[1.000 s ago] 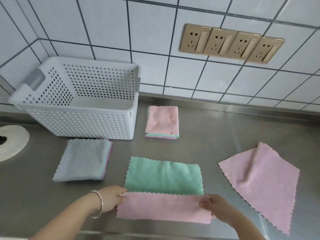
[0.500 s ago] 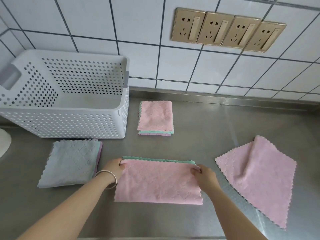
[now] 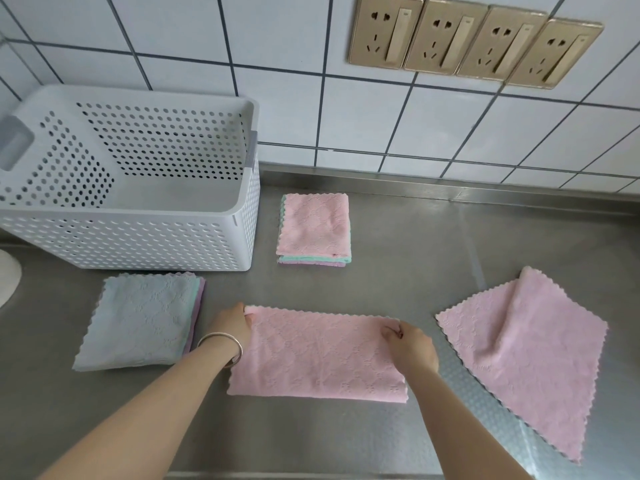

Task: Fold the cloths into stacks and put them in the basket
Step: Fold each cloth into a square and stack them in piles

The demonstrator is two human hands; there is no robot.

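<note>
Your left hand (image 3: 231, 323) and right hand (image 3: 410, 344) each pinch a far corner of the folded pink cloth (image 3: 317, 355) near the counter's (image 3: 398, 237) front edge, hiding whatever lies beneath. The white basket (image 3: 138, 244) at the back left holds nothing visible, its left end cut off.

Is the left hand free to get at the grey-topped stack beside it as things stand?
Probably yes, once it lets go: the left hand is pinching the half-folded pink cloth, and the grey-topped stack lies just to its left with bare counter between.
</note>
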